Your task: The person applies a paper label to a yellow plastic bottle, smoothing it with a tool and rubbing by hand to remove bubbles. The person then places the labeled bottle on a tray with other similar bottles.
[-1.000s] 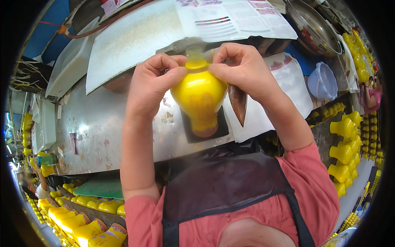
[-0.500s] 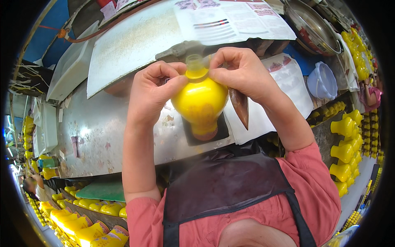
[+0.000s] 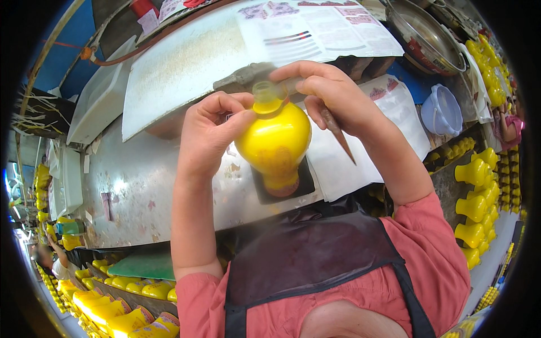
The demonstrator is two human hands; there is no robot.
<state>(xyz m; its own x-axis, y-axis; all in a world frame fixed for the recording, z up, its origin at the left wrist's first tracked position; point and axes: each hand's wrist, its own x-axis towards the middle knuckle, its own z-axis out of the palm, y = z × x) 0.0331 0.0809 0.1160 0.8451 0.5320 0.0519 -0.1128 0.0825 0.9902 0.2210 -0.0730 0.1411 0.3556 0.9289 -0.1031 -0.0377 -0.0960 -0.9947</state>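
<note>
A glossy yellow vase (image 3: pixel 273 138) with a pale, see-through rim stands on a black pad (image 3: pixel 309 183). Around the base of its neck runs a thin darker strip (image 3: pixel 275 112), its right end loose by the right fingers. At the neck's left side, my left hand (image 3: pixel 213 127) is closed in a pinch at the strip. My right hand (image 3: pixel 338 93) is on the other side, index finger reaching toward the neck. Its lower fingers are curled around a pointed brown tool (image 3: pixel 341 141) that slants down over white paper.
White sheets (image 3: pixel 394 115) lie to the right, beside a pale blue bucket (image 3: pixel 441 111) and a metal basin (image 3: pixel 425 36). A pale board (image 3: pixel 186 67) is beyond the metal tabletop (image 3: pixel 135 186). Yellow vases (image 3: pixel 473 205) stand in rows at both sides; another person (image 3: pixel 56 262) is at far left.
My right hand has let go at the vase's neck and drawn slightly up and right, turning the brown tool outward. My left hand keeps its pinch, and the vase stays on its pad.
</note>
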